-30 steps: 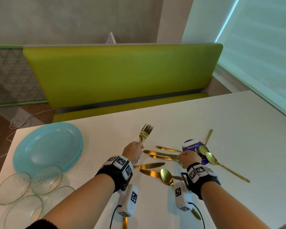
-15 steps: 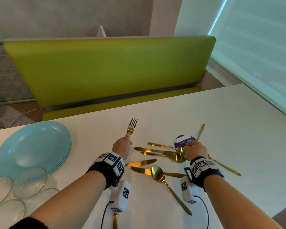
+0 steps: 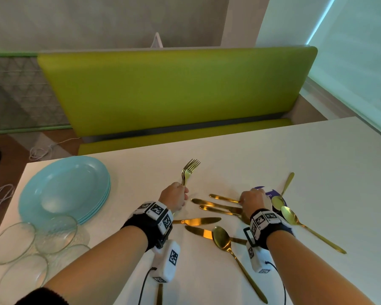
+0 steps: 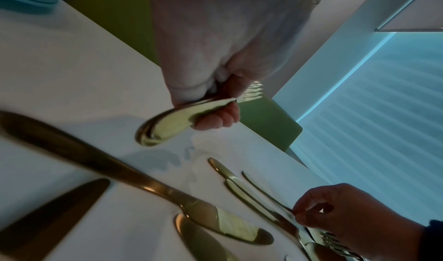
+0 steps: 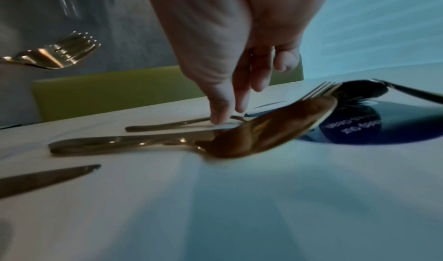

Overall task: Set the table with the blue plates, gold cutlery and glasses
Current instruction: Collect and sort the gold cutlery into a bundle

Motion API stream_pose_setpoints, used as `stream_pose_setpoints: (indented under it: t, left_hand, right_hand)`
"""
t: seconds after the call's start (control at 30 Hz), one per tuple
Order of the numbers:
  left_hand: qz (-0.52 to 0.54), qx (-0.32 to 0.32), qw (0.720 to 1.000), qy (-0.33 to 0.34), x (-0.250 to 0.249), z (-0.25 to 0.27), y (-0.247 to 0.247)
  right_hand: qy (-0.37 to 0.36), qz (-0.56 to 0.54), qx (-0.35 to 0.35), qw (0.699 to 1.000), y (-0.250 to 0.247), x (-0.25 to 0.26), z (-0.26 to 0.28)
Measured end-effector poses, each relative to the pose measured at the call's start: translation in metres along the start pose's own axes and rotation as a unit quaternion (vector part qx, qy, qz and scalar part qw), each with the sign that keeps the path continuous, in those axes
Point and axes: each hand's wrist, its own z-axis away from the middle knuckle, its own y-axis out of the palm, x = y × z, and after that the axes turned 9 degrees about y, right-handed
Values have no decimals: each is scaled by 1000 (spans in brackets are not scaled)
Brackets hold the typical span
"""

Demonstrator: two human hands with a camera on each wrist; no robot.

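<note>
My left hand (image 3: 174, 195) grips the handles of a few gold forks (image 3: 190, 167), tines up and off the table; the left wrist view shows the handle ends (image 4: 167, 126) sticking out below my curled fingers. My right hand (image 3: 252, 200) reaches down into the loose gold cutlery, and its thumb and fingertips (image 5: 218, 116) pinch the thin neck of a fork (image 5: 167, 125) that lies flat on the table. The stack of blue plates (image 3: 64, 190) sits at the left, with several glasses (image 3: 55, 234) in front of it.
Two gold knives (image 3: 198, 221) and a spoon (image 3: 221, 238) lie between my wrists. More spoons (image 3: 290, 214) lie at the right by a purple round sticker (image 3: 271, 192). A green bench (image 3: 174, 89) runs behind the white table (image 3: 295, 155).
My right hand has shifted slightly forward over the cutlery pile and its fingertips have come down on a fork. The left hand still holds its forks raised.
</note>
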Motion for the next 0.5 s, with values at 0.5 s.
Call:
stream_pose_setpoints:
  t: [0.5]
  left_hand:
    - [-29, 43, 998, 41, -19, 24, -18]
  right_hand:
    - [-291, 52, -117, 948, -65, 60, 63]
